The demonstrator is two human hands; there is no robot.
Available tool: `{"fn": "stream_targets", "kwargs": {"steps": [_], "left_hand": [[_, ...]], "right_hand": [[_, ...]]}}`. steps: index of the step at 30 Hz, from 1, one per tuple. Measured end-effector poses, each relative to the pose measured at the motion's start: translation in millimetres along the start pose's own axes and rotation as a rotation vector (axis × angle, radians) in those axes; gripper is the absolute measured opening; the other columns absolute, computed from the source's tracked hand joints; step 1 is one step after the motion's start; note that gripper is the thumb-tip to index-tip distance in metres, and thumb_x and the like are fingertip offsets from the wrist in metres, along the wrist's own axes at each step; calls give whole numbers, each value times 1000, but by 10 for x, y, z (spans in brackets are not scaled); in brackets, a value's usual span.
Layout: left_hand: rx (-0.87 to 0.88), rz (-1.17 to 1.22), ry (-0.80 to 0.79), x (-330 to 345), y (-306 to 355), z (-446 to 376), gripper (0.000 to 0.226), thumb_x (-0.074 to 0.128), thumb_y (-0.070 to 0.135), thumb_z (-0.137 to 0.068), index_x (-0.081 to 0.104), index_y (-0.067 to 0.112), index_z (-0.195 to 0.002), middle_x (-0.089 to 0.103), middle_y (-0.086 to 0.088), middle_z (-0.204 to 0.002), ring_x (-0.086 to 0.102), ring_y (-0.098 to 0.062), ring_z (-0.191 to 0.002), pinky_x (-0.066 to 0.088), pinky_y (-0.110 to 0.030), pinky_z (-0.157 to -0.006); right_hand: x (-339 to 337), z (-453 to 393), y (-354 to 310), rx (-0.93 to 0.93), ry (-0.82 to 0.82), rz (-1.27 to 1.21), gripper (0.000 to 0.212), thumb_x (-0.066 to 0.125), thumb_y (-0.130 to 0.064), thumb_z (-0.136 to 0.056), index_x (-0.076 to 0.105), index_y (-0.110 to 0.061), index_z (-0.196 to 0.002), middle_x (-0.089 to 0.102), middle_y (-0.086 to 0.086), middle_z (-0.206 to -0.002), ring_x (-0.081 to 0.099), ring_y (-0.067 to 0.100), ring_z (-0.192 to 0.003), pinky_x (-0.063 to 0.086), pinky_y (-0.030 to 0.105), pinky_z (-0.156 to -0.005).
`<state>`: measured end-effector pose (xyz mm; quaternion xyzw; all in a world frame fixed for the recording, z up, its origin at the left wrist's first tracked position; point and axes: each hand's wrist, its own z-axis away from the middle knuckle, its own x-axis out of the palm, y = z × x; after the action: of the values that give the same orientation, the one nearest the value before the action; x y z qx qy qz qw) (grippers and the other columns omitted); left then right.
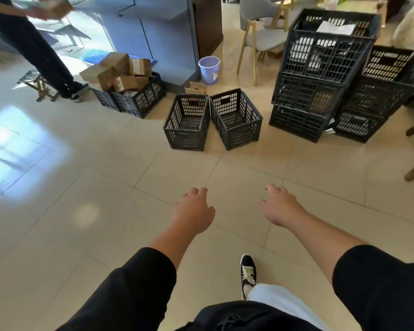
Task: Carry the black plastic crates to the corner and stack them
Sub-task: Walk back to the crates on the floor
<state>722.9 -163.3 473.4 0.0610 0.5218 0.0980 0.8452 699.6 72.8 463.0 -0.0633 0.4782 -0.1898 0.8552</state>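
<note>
Two empty black plastic crates stand side by side on the tiled floor ahead, the left crate touching the right crate. To the right rise two stacks of black crates, a tall stack with a white paper in its top crate and a lower stack beside it. My left hand and my right hand reach forward over bare floor, well short of the crates. Both hands hold nothing, fingers loosely apart.
At the back left a black crate holds several cardboard boxes. A person stands there holding a box, beside a small stool. A purple bin and wooden chairs stand behind the crates. My shoe steps forward.
</note>
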Motion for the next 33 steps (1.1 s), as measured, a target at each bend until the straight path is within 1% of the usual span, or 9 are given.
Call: {"fn": "stream_targets", "kwargs": {"steps": [4, 8, 12, 16, 19, 24, 30, 33], "left_hand": [[-39, 10, 13, -366, 94, -613, 63, 47, 38, -106, 29, 22, -164, 41, -5, -162, 43, -30, -144, 44, -50, -111], [-66, 36, 12, -694, 69, -1197, 63, 47, 39, -106, 30, 22, -164, 42, -6, -162, 44, -31, -143, 44, -50, -110], [-83, 43, -2, -1002, -66, -1907, 62, 48, 38, -106, 32, 21, -163, 42, -6, -160, 44, -31, -143, 44, -49, -108], [-68, 50, -5, -1313, -269, -2717, 61, 48, 37, -105, 33, 21, -162, 43, -5, -159, 44, -30, -142, 45, -48, -107], [-52, 47, -2, -1641, -456, -3297, 61, 48, 37, -106, 32, 22, -163, 42, -5, -161, 44, -30, -143, 46, -50, -107], [-11, 7, -30, -2151, -626, -4153, 63, 48, 39, -105, 32, 21, -163, 43, -5, -162, 43, -31, -145, 45, -51, -110], [52, -47, -85, -2516, -475, -5083, 62, 49, 39, -105, 33, 20, -161, 43, -5, -158, 45, -30, -142, 45, -49, -106], [63, -45, -87, -2651, -279, -5622, 58, 51, 37, -103, 39, 20, -157, 47, -5, -154, 47, -29, -137, 48, -48, -104]], "right_hand": [[-446, -699, -253, -37, -16, 3, 59, 44, -39, -107, 29, -20, -162, 36, 15, -162, 44, 40, -138, 44, 46, -97], [-785, -1335, -584, -27, -32, -16, 60, 44, -42, -107, 29, -21, -161, 33, 14, -163, 43, 40, -140, 46, 48, -103], [-994, -1991, -949, -38, -46, -10, 58, 45, -41, -107, 32, -21, -160, 36, 15, -160, 44, 41, -138, 46, 48, -103], [-1192, -2732, -1346, -23, -23, -5, 59, 45, -40, -106, 30, -23, -161, 38, 15, -161, 44, 41, -139, 46, 49, -104], [-1372, -3213, -1707, 21, -12, -18, 60, 45, -40, -107, 29, -25, -162, 38, 15, -162, 44, 41, -139, 47, 50, -103], [-1618, -3808, -2191, 46, -7, -56, 62, 46, -42, -105, 30, -25, -163, 40, 13, -162, 42, 39, -142, 46, 51, -108], [-1969, -4577, -2328, 111, -1, -120, 63, 49, -44, -105, 32, -24, -162, 43, 14, -161, 44, 40, -142, 45, 51, -110], [-2183, -5077, -2278, 135, 1, -162, 63, 50, -43, -105, 33, -22, -162, 43, 12, -161, 45, 39, -142, 46, 50, -108]]}}
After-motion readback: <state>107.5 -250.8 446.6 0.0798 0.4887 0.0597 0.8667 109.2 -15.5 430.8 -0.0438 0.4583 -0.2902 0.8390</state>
